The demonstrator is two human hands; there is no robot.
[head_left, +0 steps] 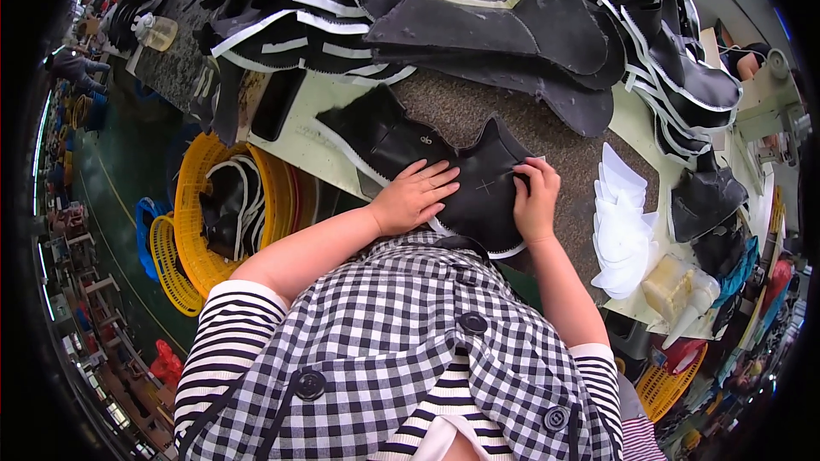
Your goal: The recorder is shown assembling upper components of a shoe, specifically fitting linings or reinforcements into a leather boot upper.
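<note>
A black leather boot upper lies spread in front of me, over the near edge of the table and a brown rough mat. White tape runs along parts of its border, and a small cross mark shows on its right half. My left hand rests flat on the leather's left half, fingers stretched out. At the right border, my right hand has its fingers bent and pinched on the leather edge. The fingertips of that hand are partly hidden.
Stacked black leather pieces cover the back of the table, with more uppers at right. White curved sheets lie right of the mat, near a glue container. A yellow basket holding uppers stands at left below a black phone.
</note>
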